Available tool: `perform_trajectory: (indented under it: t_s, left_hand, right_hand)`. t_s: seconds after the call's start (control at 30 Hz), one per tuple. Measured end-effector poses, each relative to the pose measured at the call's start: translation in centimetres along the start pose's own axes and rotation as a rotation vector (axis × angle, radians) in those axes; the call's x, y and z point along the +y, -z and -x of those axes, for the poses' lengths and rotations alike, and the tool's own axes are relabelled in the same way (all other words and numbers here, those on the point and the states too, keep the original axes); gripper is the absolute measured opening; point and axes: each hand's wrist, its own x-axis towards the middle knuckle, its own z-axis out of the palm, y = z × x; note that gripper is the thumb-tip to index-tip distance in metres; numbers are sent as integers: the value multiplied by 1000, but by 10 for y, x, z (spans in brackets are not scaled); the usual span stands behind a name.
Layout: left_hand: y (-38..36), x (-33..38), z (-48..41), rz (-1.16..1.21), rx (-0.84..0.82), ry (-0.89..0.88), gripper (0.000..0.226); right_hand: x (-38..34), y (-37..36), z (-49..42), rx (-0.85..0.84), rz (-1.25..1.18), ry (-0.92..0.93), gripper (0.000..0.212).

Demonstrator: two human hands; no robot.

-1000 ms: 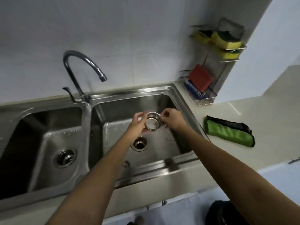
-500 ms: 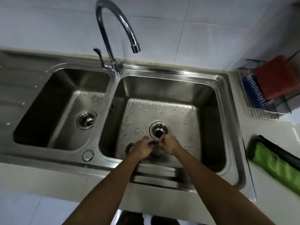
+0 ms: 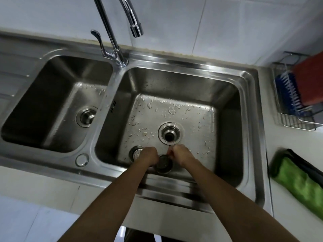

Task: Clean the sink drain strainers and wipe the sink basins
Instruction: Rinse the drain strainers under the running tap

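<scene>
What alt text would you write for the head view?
Left hand and right hand hold a metal strainer basket in the right basin beside its open drain. A perforated strainer lies nearby; a green cloth lies on the counter.

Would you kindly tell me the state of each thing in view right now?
Faucet: off.
Right basin: floor dotted with droplets.
Right drain: open, uncovered.
Left drain strainer: seated in its drain.
Strainer basket: held between left hand and right hand.
Green cloth: folded.
</scene>
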Motion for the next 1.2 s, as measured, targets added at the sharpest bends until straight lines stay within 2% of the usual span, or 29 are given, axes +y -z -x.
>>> perform_trajectory:
  t_s: [0.2,0.33,0.47,0.57,0.7,0.8,0.93,1.0,1.1,1.2]
  left_hand:
    - [-7,8,-8,-175,96,26,29]
    - [-4,9,-8,-49,102,10,35]
    - [2,15,1,73,60,-85,48]
    - [5,23,13,7,43,-142,53]
    - [15,57,25,-46,55,-234,57]
    - [25,105,35,-31,117,-428,50]
    - [24,178,51,26,320,-704,56]
    - [19,212,57,-45,351,-782,59]
    - [9,247,62,-219,333,-842,61]
    - [-4,266,63,-401,274,-838,62]
  right_hand:
    - [2,-4,3,-5,0,26,26]
    - [6,3,16,-38,11,51,31]
    - [14,28,40,31,-82,24,35]
    - [19,61,66,146,-160,5,38]
    - [36,114,106,387,-189,-19,20]
    - [52,156,140,592,-97,-69,21]
    - [83,190,183,899,-55,-123,23]
    - [101,196,201,1005,-35,-220,24]
    - [128,196,221,1088,16,-356,28]
    - [149,198,232,1079,-2,-379,31]
